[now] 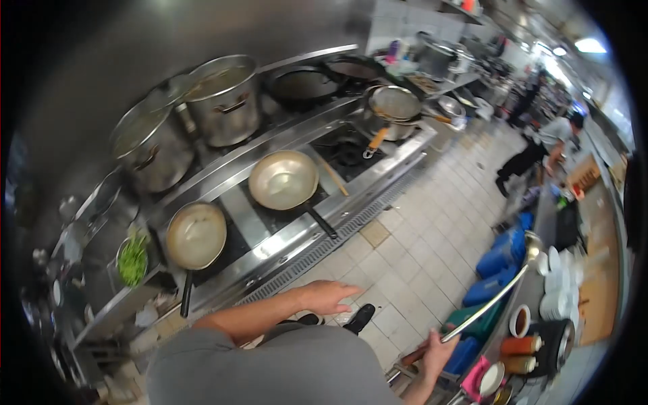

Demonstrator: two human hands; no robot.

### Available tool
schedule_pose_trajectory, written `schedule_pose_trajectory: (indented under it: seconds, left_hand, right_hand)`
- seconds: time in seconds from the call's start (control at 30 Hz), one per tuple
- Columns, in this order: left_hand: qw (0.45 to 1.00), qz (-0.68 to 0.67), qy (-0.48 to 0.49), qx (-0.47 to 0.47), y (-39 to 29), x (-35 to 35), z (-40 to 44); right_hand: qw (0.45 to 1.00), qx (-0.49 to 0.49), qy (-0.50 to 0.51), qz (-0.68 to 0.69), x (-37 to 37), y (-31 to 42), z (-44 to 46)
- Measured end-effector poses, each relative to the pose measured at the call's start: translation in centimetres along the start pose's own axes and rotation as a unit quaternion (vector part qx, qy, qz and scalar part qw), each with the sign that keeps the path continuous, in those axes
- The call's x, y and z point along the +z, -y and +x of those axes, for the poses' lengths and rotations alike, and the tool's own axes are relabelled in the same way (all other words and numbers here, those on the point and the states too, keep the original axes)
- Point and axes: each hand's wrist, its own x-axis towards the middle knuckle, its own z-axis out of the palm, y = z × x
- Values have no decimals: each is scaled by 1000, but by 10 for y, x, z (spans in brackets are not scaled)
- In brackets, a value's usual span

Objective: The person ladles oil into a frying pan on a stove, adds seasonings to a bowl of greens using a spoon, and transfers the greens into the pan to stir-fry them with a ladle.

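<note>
My right hand (437,352) is wrapped round the handle of a long metal ladle (487,307), at the lower right. The ladle's bowl reaches out over the right-hand counter, close to a stack of white dishes (557,297). In front of my body, my left hand (329,297) hangs over the floor with its fingers stretched out and nothing in them. Two pans stand on the stove ahead of it: a pan (283,181) holding a little liquid or oil, and a second pan (196,236) further left. Both have black handles pointing towards me.
Two large steel pots (225,108) stand behind the pans. A bowl of chopped greens (133,262) sits at the left. Strainers (395,104) rest at the stove's far end. Sauce bottles (520,345) and blue containers (496,253) line the right side. A co-worker (550,145) bends over the counter.
</note>
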Motion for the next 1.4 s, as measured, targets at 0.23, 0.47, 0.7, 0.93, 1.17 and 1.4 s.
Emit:
schedule_pose_trajectory:
  seconds: [0.23, 0.47, 0.7, 0.93, 1.17, 1.4]
  left_hand:
    - [987, 28, -99, -126, -48, -6, 69]
    - [974, -12, -182, -135, -80, 0, 121]
    - [925, -123, -320, -163, -21, -90, 174]
    - [800, -23, -570, -185, 180, -246, 317]
    - [885, 76, -256, -382, 67, -261, 433]
    - [926, 160, -263, -220, 58, -321, 456]
  right_hand:
    - [889, 156, 259, 344, -7, 32, 166]
    - [437, 513, 315, 668, 12, 17, 302]
    - [569, 485, 170, 642, 34, -32, 302]
    - [561, 485, 81, 666, -1, -10, 346]
    - [688, 359, 27, 631, 24, 26, 362]
    - [670, 329, -60, 662, 20, 29, 406]
